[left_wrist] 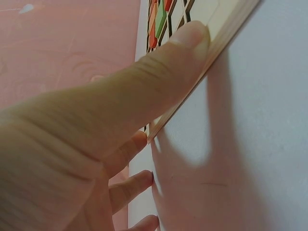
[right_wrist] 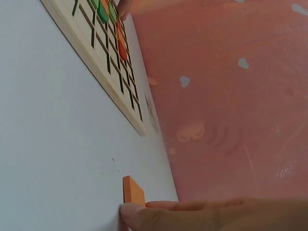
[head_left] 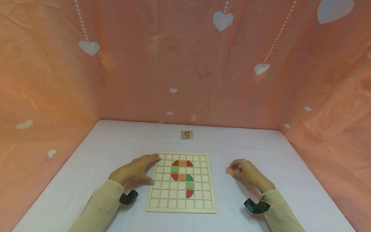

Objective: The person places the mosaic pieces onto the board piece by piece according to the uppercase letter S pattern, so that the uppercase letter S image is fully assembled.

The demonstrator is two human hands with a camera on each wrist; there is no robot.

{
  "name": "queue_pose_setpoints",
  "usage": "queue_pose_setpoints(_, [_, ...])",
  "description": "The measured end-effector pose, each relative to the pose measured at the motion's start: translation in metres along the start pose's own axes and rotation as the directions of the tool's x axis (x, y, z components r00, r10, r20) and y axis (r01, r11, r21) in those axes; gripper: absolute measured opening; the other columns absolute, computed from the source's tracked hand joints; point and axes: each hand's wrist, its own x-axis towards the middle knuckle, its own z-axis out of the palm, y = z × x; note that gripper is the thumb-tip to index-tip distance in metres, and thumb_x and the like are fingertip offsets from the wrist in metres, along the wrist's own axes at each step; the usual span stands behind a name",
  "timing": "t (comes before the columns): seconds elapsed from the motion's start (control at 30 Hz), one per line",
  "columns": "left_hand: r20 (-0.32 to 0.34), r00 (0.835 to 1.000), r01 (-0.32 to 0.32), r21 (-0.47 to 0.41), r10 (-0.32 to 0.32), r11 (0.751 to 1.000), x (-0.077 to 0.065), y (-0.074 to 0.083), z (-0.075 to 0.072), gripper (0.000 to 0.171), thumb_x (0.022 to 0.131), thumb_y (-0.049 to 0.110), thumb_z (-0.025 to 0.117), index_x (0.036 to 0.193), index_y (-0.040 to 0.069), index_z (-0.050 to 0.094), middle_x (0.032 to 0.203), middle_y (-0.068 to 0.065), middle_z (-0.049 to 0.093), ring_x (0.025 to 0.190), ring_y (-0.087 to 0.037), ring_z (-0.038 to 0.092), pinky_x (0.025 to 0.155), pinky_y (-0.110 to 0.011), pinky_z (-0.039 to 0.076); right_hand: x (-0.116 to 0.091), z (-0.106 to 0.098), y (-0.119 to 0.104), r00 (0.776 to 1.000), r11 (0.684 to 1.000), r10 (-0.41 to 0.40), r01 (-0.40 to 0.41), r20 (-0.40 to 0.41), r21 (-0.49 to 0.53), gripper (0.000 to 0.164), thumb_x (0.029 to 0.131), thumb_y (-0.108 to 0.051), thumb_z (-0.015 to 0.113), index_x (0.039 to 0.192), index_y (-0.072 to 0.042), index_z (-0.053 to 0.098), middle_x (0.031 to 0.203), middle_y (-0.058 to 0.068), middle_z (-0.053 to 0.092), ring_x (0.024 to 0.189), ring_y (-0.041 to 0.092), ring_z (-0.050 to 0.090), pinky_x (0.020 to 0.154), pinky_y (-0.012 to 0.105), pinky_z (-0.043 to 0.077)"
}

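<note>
A wooden grid board (head_left: 198,204) lies on the table, its middle cells holding red and dark green rounded tiles, light green square tiles (head_left: 189,185) and orange square tiles (head_left: 182,177). At the board's left side, my left hand (head_left: 136,170) rests with thumb and fingers spread along the edge. In the left wrist view the thumb (left_wrist: 163,67) lies on the board's rim. To the right of the board, my right hand (head_left: 250,174) pinches an orange square tile (head_left: 229,170) between thumb and fingertips. The right wrist view shows this tile tilted up on edge, close over the table.
A small card (head_left: 186,135) with an S- or 5-like figure lies behind the board. The white-covered table (head_left: 130,135) is walled by an orange-pink cloth (head_left: 185,64) with pale hearts. Each wrist wears a dark band device (head_left: 256,206).
</note>
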Motion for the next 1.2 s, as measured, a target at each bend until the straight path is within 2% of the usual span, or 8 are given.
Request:
queue_pose_setpoints(0.1, [0.003,1.0,0.002,0.012,-0.002,1.0,0.0,0.0,0.0,0.091,0.072,0.023,0.09,0.151,0.012,0.046,0.164,-0.013,0.035,0.152,-0.043,0.029,0.122,-0.067,0.025,0.001,0.001,0.0,1.0,1.0,-0.003,0.003,0.005,0.01,0.02,0.085,-0.001,0.074,0.104,-0.003,0.071,0.103,0.009,0.07,0.092,0.022,0.06,0.085,0.042,0.056])
queue_pose_setpoints(0.2, [0.009,1.0,0.003,0.022,-0.003,1.0,0.0,0.0,0.0,0.092,0.072,0.025,0.09,0.151,0.013,0.045,0.164,-0.013,0.035,0.152,-0.044,0.029,0.122,-0.068,0.025,0.002,0.002,0.0,1.0,1.0,-0.016,0.016,0.007,0.017,0.02,0.085,-0.001,0.073,0.105,-0.003,0.071,0.102,0.007,0.07,0.087,0.018,0.057,0.078,0.033,0.054])
queue_pose_setpoints(0.37, [0.007,1.0,0.009,0.01,-0.009,1.0,0.0,0.001,0.0,0.091,0.072,0.023,0.09,0.15,0.013,0.046,0.165,-0.013,0.034,0.152,-0.044,0.028,0.122,-0.068,0.024,0.004,0.004,-0.004,0.996,0.996,-0.085,0.085,-0.013,0.034,0.023,0.083,0.0,0.073,0.105,-0.001,0.072,0.1,0.008,0.071,0.08,0.013,0.053,0.069,0.022,0.048])
queue_pose_setpoints(0.5, [0.004,1.0,0.007,0.005,-0.007,1.0,0.0,0.001,0.0,0.09,0.072,0.021,0.09,0.15,0.013,0.047,0.164,-0.013,0.035,0.152,-0.043,0.029,0.122,-0.067,0.025,0.004,0.008,-0.01,0.993,0.992,-0.116,0.118,-0.03,0.052,0.022,0.083,-0.001,0.075,0.105,-0.002,0.072,0.1,0.008,0.071,0.079,0.011,0.053,0.068,0.02,0.047])
queue_pose_setpoints(0.73, [0.004,1.0,0.001,0.008,-0.001,1.0,-0.001,0.001,-0.001,0.09,0.072,0.022,0.09,0.15,0.012,0.047,0.164,-0.015,0.035,0.151,-0.044,0.029,0.122,-0.068,0.024,0.002,0.013,-0.024,0.992,0.989,-0.122,0.125,-0.035,0.084,0.021,0.085,-0.005,0.076,0.105,-0.004,0.072,0.106,0.008,0.073,0.078,0.009,0.054,0.067,0.019,0.045])
queue_pose_setpoints(0.9, [0.01,1.0,0.002,-0.001,-0.002,1.0,-0.001,0.002,-0.002,0.09,0.072,0.023,0.09,0.15,0.013,0.047,0.165,-0.013,0.034,0.152,-0.043,0.028,0.123,-0.067,0.024,0.002,0.017,-0.033,0.993,0.987,-0.121,0.121,-0.007,0.101,0.021,0.086,-0.006,0.075,0.107,-0.006,0.073,0.107,0.006,0.073,0.08,0.01,0.055,0.067,0.018,0.047])
queue_pose_setpoints(1.2, [0.011,1.0,0.015,-0.015,-0.015,1.0,-0.003,0.006,-0.003,0.09,0.072,0.022,0.09,0.151,0.013,0.046,0.165,-0.012,0.034,0.152,-0.043,0.028,0.122,-0.068,0.024,0.002,0.023,-0.048,0.983,0.972,-0.181,0.173,0.04,0.156,0.023,0.085,-0.009,0.078,0.107,-0.006,0.072,0.107,0.006,0.072,0.078,0.008,0.054,0.064,0.018,0.046])
